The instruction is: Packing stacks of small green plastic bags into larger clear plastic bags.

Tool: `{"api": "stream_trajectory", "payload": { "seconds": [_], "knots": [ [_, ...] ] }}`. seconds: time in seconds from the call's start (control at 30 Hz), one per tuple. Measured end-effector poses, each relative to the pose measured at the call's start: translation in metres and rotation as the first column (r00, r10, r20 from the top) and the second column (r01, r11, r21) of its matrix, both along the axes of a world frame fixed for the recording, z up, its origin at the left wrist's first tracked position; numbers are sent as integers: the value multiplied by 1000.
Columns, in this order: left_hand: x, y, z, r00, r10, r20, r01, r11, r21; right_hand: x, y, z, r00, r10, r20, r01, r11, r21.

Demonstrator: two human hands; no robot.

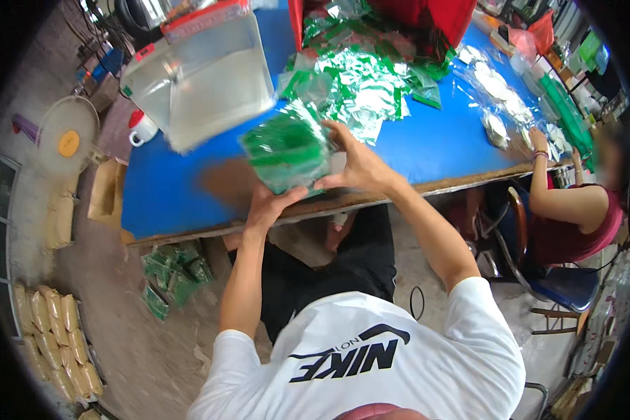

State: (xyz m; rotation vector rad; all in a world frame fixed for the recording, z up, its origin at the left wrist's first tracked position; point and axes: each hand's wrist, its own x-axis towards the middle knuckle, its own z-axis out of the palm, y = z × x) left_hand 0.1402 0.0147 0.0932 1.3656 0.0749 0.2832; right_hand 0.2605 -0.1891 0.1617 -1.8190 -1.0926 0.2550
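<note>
Between my two hands, above the near edge of the blue table (420, 154), is a stack of green plastic packets (287, 147) with shiny clear film around it. My left hand (269, 206) grips it from below, thumb against the lower edge. On its right side my right hand (353, 164) is curled, fingers at the top corner and thumb near the bottom. Just beyond lies a loose heap of green and silver packets (360, 84), spilling from a red container (434, 21). What is inside the packets I cannot make out.
A translucent plastic bin (220, 98) stands at the left, with a white mug (142, 129) beside it. Bags of pale round items (493, 84) lie at the right, where a seated person (574, 210) works. Green packets (178, 273) lie on the floor below the table's left side.
</note>
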Motion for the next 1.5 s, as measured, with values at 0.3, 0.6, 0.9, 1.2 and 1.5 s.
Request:
{"api": "stream_trajectory", "payload": {
  "seconds": [0.3,0.6,0.9,1.2,1.5],
  "knots": [
    [28,13,-13,977,-139,164,102,970,221,-7,37,-88,968,-105,-226,173,937,303],
    [28,-7,-27,945,252,207,-278,954,109,-3,40,-89,918,-185,-352,294,911,289],
    [18,-21,-23,987,110,121,-53,914,-402,-20,45,-74,749,90,-657,298,839,455],
    [22,21,-22,982,-152,113,101,925,367,18,26,-80,957,-140,-255,168,982,88],
    [16,20,-21,997,-33,70,-5,874,485,12,14,-54,927,30,-373,15,993,117]
  ]
}}
